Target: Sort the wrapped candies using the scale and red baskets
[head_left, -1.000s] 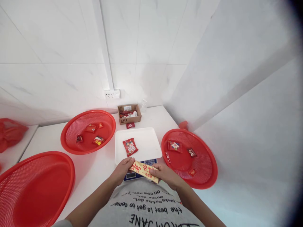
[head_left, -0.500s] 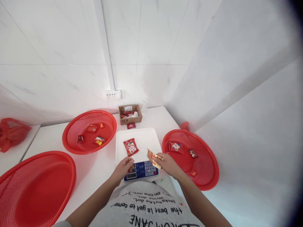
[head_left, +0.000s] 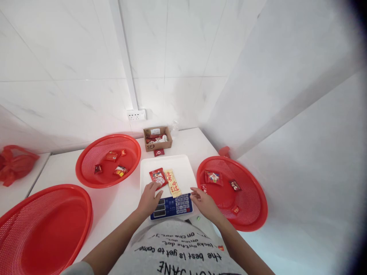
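Observation:
A white digital scale (head_left: pixel 185 168) stands in front of me with its blue keypad facing my body. On its pan lie a red snack packet (head_left: pixel 158 176) and, right beside it, a long yellow packet (head_left: pixel 172 182) with red characters. My left hand (head_left: pixel 149 199) is open, its fingertips over the near edge of the red packet; whether they touch it I cannot tell. At the scale's right front corner, my right hand (head_left: pixel 203 202) is open and holds nothing, its fingers loosely bent.
Red mesh baskets with several small packets stand to the left (head_left: pixel 134 168) and right (head_left: pixel 262 198). Another red basket (head_left: pixel 48 229) is at near left. Behind the scale are a cardboard box (head_left: pixel 158 146) of packets and a dark red packet (head_left: pixel 159 152). A red bag (head_left: pixel 17 164) lies far left.
My right hand has let go of the yellow packet, which now lies on the scale beside the red one. My left hand has opened and moved forward to the red packet.

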Available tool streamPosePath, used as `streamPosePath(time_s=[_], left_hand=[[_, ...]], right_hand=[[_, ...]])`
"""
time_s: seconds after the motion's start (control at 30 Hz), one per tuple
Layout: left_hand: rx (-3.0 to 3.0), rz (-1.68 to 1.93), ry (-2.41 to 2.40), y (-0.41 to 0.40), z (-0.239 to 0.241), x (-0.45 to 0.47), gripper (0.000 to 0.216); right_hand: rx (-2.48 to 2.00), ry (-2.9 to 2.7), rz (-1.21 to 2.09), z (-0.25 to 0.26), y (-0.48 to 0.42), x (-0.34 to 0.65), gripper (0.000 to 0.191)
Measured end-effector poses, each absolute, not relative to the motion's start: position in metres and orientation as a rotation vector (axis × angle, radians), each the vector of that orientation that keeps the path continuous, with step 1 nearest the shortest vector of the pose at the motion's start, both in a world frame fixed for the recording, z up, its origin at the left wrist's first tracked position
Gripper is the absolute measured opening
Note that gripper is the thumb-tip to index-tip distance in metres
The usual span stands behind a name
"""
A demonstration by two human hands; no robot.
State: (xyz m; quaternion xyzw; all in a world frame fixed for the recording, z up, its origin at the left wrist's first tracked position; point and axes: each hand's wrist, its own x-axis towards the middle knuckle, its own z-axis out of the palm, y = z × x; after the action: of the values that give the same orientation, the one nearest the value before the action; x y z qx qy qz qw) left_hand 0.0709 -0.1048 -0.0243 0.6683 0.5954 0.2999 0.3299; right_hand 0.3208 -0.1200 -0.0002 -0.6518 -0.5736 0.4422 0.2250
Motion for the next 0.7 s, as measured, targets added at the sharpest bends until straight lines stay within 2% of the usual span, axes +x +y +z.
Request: streamPosePath(time_s=[0.27,0.37,0.53,0.7], left_hand=[[2.181,0.349,1.600,-0.069,-0.043,0.099,0.057],[2.231,0.199,1.604,-0.061,-0.048,0.107,0.059],[2.360,0.199,1.570,-0.058,-0.056,0.102,0.059],[2.317,0.278,1.599,-0.053,-0.054,0.094,0.058]], right_hand=[[-1.938,-1.610,0.885,-0.018,-0.124,0.349,0.039],[-2.003,-1.569,0.940,-0.023,-0.124,0.354,0.047],[-2.046,-1.629,1.030,-0.038,-0.130,0.355,0.066],[-2.211,-1.703,1.045,-0.053,-0.127,0.358,0.059]])
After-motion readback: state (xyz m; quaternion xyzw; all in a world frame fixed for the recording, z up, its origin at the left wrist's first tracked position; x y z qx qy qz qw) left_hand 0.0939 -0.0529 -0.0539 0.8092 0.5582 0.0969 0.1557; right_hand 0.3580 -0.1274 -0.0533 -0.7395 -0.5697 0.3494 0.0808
